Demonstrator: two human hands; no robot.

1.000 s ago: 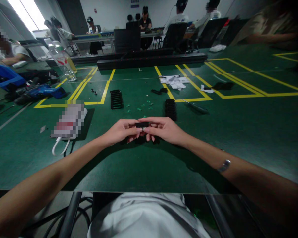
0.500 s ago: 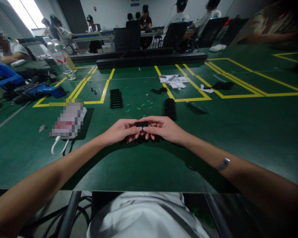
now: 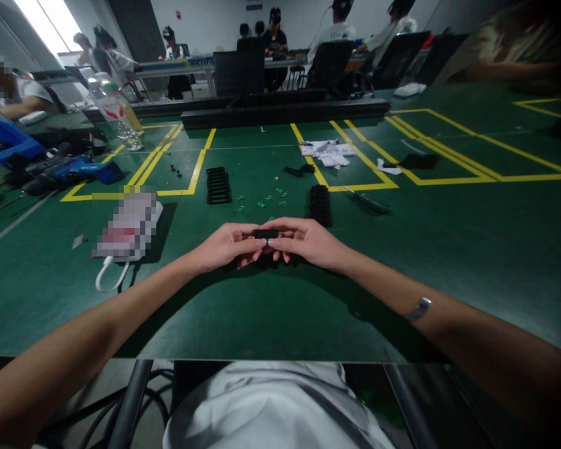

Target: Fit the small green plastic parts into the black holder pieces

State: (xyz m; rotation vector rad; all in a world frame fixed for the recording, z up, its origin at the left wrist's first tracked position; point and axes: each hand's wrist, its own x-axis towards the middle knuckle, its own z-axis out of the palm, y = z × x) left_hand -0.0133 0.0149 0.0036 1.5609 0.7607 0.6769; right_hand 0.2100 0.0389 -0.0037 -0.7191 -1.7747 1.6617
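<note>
Left hand point(image 3: 220, 246) and right hand point(image 3: 316, 244) hung over counter point(image 3: 271, 318), fingers curled nearly closed, thumbs almost meeting, small black bar point(image 3: 266, 234) pinched between both. Bar looked light, stiff, likely hard plastic; ends seemed best hold, gently, as smooth faces could slip. Beyond, small green pieces point(image 3: 261, 204) lay scattered on counter, perhaps thin and fragile. Ridged black block point(image 3: 320, 204) lay right of them; slatted black part point(image 3: 218, 201) lay left.

There is room to pass over the desk point(image 3: 267, 318) on the near side of the black piece point(image 3: 266, 234). The left hand point(image 3: 225, 245) and right hand point(image 3: 313, 243) block its sides. Beyond it, green bits point(image 3: 262, 204) are in the way, with a black rack point(image 3: 218, 185) to its left and a bumpy black block point(image 3: 320, 204) to its right.
</note>
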